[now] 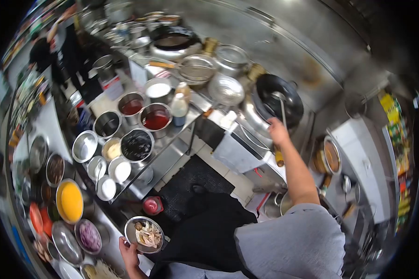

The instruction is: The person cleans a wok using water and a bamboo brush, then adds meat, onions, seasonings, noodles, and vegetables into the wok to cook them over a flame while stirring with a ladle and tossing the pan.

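Note:
My left hand (129,253) grips the rim of a metal bowl (149,235) that holds pale sliced pieces and a brown lump. Out at the stove, my right hand (278,132) is closed around the long handle of a ladle (283,109). The ladle's head rests inside a black wok (293,100). A yellow-brown handle end (279,158) shows just below my right hand. Next to the wok sits a perforated metal strainer (226,90).
Sauce pots, one with red liquid (155,117), stand with bottles (179,109) on the steel counter. A pot of yellow liquid (70,201) and chopped purple onion (89,236) are at the left. Two people (70,42) stand far back. A black mat (195,186) lies on the floor.

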The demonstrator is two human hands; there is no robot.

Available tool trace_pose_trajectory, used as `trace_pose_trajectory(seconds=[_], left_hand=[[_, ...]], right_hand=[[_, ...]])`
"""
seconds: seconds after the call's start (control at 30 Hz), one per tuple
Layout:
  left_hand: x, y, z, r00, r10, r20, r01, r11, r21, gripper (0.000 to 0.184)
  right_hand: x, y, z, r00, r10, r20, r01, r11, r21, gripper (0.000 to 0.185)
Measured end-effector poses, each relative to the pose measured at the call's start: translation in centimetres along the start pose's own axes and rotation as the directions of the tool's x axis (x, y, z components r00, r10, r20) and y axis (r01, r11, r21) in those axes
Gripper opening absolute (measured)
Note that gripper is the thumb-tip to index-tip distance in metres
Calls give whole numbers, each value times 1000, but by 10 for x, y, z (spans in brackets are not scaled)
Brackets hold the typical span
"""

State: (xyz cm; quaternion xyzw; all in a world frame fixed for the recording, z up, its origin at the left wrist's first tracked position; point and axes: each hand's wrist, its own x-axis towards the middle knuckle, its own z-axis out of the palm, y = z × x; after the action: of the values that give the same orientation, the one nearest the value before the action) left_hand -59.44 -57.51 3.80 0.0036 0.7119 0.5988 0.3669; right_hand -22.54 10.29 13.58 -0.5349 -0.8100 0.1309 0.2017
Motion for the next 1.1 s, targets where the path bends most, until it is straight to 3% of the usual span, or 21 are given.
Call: trace_pose_trajectory(seconds=[0.07, 0.1, 0.13, 0.2, 0.27, 0.33, 0.4, 0.5, 0.57, 0.73, 0.8, 0.83, 0.87, 0.9, 1.0, 1.07, 1.1], left_hand=[[23, 29, 27, 994, 89, 60, -93, 994, 62, 22], [38, 38, 42, 987, 110, 121, -116, 992, 45, 21], [26, 61, 61, 988, 97, 119, -105, 993, 59, 21], [43, 86, 102, 979, 68, 190, -98, 983, 154, 19], [61, 101, 149, 972, 75, 224, -117, 976, 182, 18], [79, 105, 195, 959, 61, 276, -116, 975, 191, 18], [70, 122, 251, 962, 16, 272, -69, 980, 185, 18], [83, 126, 319, 944, -22, 329, -39, 983, 179, 19], [94, 128, 349, 928, -46, 370, -37, 977, 212, 20], [88, 164, 423, 930, -103, 353, 25, 975, 219, 21], [82, 179, 441, 922, -130, 365, 23, 958, 285, 21], [89, 179, 442, 917, -144, 371, 29, 954, 299, 21], [103, 169, 438, 911, -129, 392, -25, 930, 366, 20], [112, 164, 440, 901, -112, 418, -84, 902, 423, 20], [124, 174, 462, 867, -145, 477, -92, 894, 439, 20], [129, 196, 481, 850, -173, 498, -74, 896, 437, 20], [134, 194, 485, 841, -183, 509, -65, 900, 432, 20]], right_hand=[[2, 17, -65, 954, 240, -181, -251, 967, -39, 33], [6, 41, -78, 925, 280, -258, -310, 947, -84, 35], [14, 56, -102, 908, 371, -196, -390, 918, -67, 40], [19, 116, -82, 913, 341, -222, -382, 907, -179, 46], [18, 128, -61, 847, 531, -18, -521, 825, -217, 74], [26, 174, -17, 840, 522, 149, -509, 852, -119, 95], [49, 162, -36, 800, 527, 288, -537, 842, -51, 87], [56, 196, -38, 856, 495, 148, -495, 868, -42, 82], [54, 192, -72, 756, 531, 382, -654, 627, 424, 80], [46, 163, -103, 722, 584, 371, -687, 541, 486, 75], [28, 162, -105, 655, 441, 614, -704, 61, 707, 67], [25, 167, -104, 643, 454, 617, -709, 48, 704, 67], [16, 180, -92, 700, 225, 677, -571, -392, 721, 62], [8, 186, -89, 797, 8, 604, -388, -759, 522, 58], [-17, 167, -85, 901, -63, 429, -298, -809, 506, 53], [-17, 150, -140, 910, -11, 415, -250, -813, 526, 57], [-31, 148, -164, 925, 30, 378, -240, -727, 644, 60]])
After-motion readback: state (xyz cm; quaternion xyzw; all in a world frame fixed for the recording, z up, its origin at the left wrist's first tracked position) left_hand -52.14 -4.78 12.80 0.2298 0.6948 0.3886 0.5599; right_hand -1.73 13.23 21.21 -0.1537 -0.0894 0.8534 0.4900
